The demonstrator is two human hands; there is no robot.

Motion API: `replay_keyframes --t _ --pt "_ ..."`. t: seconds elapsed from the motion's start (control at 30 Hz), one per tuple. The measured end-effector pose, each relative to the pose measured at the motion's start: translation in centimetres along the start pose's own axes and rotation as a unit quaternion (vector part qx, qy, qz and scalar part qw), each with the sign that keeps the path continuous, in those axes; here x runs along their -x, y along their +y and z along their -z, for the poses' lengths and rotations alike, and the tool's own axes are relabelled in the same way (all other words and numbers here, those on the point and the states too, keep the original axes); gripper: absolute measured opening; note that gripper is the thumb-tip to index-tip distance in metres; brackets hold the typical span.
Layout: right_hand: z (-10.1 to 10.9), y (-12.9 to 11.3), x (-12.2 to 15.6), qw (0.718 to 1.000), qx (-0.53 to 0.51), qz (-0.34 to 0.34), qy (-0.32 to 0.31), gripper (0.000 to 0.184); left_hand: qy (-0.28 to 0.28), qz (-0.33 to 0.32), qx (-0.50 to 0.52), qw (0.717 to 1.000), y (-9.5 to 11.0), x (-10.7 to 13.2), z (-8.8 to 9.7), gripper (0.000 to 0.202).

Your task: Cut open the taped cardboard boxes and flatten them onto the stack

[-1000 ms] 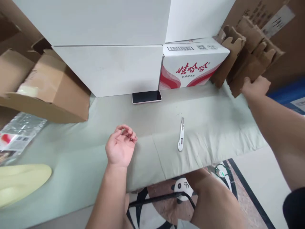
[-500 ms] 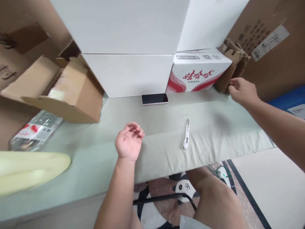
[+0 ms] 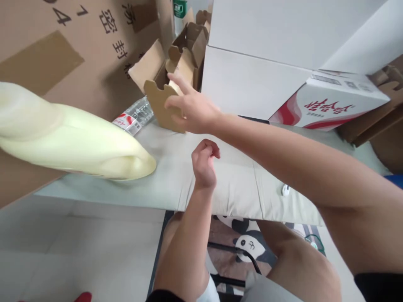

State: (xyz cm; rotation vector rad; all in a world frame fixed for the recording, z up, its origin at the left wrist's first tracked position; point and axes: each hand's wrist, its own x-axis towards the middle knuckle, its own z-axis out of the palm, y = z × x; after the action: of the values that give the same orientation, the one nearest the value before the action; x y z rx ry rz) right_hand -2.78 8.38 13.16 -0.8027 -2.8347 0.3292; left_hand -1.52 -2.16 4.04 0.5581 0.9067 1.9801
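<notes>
My right hand (image 3: 192, 110) reaches across to the left, fingers spread against the notched flap of an open brown cardboard box (image 3: 160, 94) at the back of the table. I cannot see a firm grip. My left hand (image 3: 204, 161) rests on the pale green cloth (image 3: 163, 180) of the table, curled into a loose fist with nothing in it. My right forearm crosses over the table and hides most of a white utility knife; only its end (image 3: 285, 190) shows near the front edge.
A pale yellow rounded object (image 3: 75, 144) lies at the left. A clear plastic bottle pack (image 3: 135, 117) sits beside the brown box. White cartons (image 3: 261, 79) and a red-and-white carton (image 3: 333, 105) stand behind. Large brown cardboard (image 3: 63, 50) stands at the far left.
My view has turned left. My right hand left the cardboard pieces at the right and swung across to the brown box on the left. My left hand curled tighter.
</notes>
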Motion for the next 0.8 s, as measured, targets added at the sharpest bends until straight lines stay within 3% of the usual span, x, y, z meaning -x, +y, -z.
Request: replay_keyframes --t 0.1,0.2,0.27,0.37,0.4,0.47,0.53,0.63,0.73,0.8 --pt "0.1 -1.0 -2.2 0.999 -0.032 -0.006 -0.009 0.019 -0.019 -0.028 -0.028 0.999 0.5 -0.2 0.8 0.019" --pt "0.4 0.4 -0.1 0.997 -0.049 -0.043 0.036 0.026 0.022 -0.114 -0.083 0.99 1.3 0.0 1.4 0.021" --pt "0.8 1.8 3.2 0.992 -0.066 -0.081 0.077 0.029 0.097 -0.207 -0.119 0.966 2.2 0.2 1.6 0.021" --pt "2.0 3.3 10.6 0.973 -0.135 -0.107 0.156 0.032 0.206 -0.327 -0.134 0.913 3.2 0.3 1.8 0.007" --pt "2.6 3.4 13.5 0.972 -0.131 -0.1 0.165 0.037 0.227 -0.336 -0.139 0.903 3.4 0.2 2.0 0.004" --pt "3.7 3.0 19.3 0.978 -0.116 -0.071 0.16 0.04 0.232 -0.307 -0.165 0.908 3.3 -0.3 2.6 0.02" --pt "4.5 2.1 24.6 0.979 -0.123 -0.052 0.156 0.034 0.172 -0.265 -0.177 0.932 2.6 -1.0 3.2 0.031" --pt "4.9 0.8 30.9 0.979 -0.157 -0.025 0.126 0.023 -0.005 -0.171 -0.176 0.969 0.9 -1.8 3.2 0.043" --pt "4.1 0.7 34.7 0.986 -0.122 -0.005 0.113 0.028 -0.121 -0.121 -0.17 0.97 -0.7 -1.7 1.7 0.048" --pt "3.1 1.2 36.0 0.987 -0.086 -0.026 0.135 0.03 -0.141 -0.144 -0.158 0.967 -1.4 -1.2 0.3 0.043"
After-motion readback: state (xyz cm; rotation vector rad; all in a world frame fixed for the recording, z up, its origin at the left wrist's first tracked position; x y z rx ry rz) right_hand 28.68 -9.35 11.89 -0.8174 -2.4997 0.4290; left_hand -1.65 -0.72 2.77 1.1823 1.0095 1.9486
